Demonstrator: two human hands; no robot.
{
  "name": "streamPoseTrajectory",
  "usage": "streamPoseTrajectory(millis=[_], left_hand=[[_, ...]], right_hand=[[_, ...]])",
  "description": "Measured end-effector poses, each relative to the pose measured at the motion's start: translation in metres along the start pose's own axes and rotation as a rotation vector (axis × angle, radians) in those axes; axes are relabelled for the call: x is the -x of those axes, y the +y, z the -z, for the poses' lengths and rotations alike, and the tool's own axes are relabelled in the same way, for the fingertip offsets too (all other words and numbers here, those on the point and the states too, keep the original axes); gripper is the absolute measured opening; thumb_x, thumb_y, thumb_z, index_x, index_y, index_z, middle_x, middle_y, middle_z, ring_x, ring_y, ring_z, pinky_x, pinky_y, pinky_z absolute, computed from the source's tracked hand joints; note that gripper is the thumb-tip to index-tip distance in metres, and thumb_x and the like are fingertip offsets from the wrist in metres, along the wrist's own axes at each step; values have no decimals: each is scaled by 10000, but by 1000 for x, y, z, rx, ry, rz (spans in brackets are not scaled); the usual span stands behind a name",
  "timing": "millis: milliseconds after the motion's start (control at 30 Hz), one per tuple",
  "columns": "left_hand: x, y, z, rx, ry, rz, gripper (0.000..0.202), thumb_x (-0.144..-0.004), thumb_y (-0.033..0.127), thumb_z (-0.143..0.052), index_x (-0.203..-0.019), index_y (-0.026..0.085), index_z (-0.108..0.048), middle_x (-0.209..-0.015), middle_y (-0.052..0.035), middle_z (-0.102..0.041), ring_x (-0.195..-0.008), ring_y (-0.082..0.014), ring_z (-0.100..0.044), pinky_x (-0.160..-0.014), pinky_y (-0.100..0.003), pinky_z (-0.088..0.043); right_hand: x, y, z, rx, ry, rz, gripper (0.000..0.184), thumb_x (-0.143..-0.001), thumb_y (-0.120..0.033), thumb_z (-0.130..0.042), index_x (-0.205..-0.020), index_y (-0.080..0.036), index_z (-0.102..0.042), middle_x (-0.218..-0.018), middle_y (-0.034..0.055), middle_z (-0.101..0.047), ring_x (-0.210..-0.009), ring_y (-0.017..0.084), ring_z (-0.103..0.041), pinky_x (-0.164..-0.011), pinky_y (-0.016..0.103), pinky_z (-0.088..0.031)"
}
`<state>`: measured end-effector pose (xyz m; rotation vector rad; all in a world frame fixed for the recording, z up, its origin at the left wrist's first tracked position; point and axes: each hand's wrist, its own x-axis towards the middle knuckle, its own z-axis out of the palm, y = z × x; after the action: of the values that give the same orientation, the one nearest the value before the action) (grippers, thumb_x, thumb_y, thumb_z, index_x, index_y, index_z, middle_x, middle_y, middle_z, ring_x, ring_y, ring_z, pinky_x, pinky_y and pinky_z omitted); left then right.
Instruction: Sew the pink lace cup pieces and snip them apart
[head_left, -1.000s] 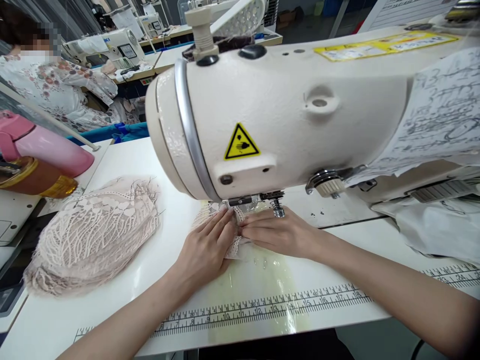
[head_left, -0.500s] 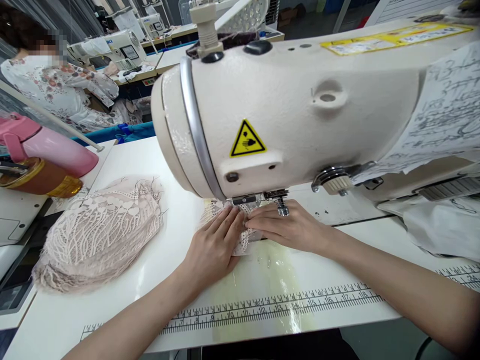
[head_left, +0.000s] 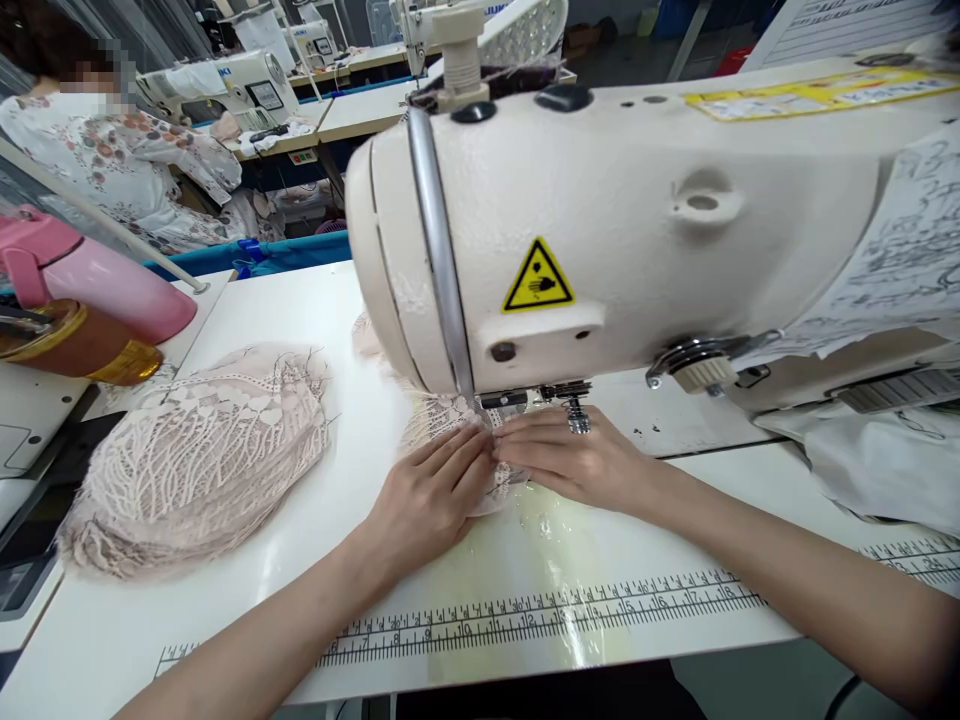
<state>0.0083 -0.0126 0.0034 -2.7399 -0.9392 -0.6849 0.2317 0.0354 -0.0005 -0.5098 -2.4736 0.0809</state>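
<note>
Pale pink lace fabric (head_left: 442,412) lies under the sewing machine (head_left: 622,230), part of it hidden behind the machine head. My left hand (head_left: 431,490) bears down on its near end, fingers together, thumb low at the cloth's edge. From the right, my right hand (head_left: 585,455) has its fingertips closed on the same lace, almost touching the left fingertips. Both hands are just in front of the needle area, where the presser foot is mostly covered. A pile of matching lace pieces (head_left: 202,460) rests on the table to the left.
A pink bottle (head_left: 112,285) and an amber cup (head_left: 82,345) stand at the left edge. A printed ruler (head_left: 525,620) runs along the table's front. White cloth (head_left: 885,450) lies at right. Farther back, a person (head_left: 112,170) sits near another sewing machine (head_left: 225,90).
The view has shifted, so the machine appears farther right. More lace shows beyond the needle area and left of the machine head. Both hands stay on the lace.
</note>
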Motion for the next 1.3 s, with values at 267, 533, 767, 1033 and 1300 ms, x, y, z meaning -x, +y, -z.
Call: streamPoseTrajectory(millis=[267,533,767,1033,1300], left_hand=[[4,-7,3,-25,31,62,160,-826,81,-476,-911,99,-611,-1084,-152,-709,-1007,-236,-690,-855,-332,-598],[4,-8,0,-73,43,120,190,-825,52,-466,-932,94,-618,-1079,-139,-714,-989,-231,-696,-851,-330,-598],[3,-8,-2,-93,27,143,229,-819,37,-450,-969,94,-613,-1129,-141,-697,-1034,-232,-679,-871,-330,-589],[3,-7,-3,-112,-3,166,248,-845,62,-436,-1013,94,-614,-1190,-153,-668,-1079,-241,-658,-909,-362,-576],[3,-6,-5,-164,-20,155,355,-873,114,-455,-1194,41,-587,-1211,-165,-653,-1108,-257,-641,-933,-387,-568]], right_hand=[[-6,-17,-11,101,-88,-4,224,-933,-105,-493,-1042,-179,-674,-1055,23,-726,-993,141,-661,-811,281,-575],[-10,-15,-19,133,-32,21,215,-929,-100,-493,-1004,-171,-681,-986,19,-739,-960,146,-665,-884,320,-559],[-8,-14,-22,124,94,12,195,-913,-96,-514,-1001,-153,-678,-993,8,-740,-958,124,-669,-836,280,-578],[-6,-9,-25,98,75,-30,203,-919,-102,-507,-1026,-160,-669,-1042,25,-732,-1038,136,-657,-878,295,-564],[-3,-5,-26,108,35,-56,213,-917,-93,-502,-1043,-160,-660,-1079,30,-723,-1081,152,-641,-920,334,-534]])
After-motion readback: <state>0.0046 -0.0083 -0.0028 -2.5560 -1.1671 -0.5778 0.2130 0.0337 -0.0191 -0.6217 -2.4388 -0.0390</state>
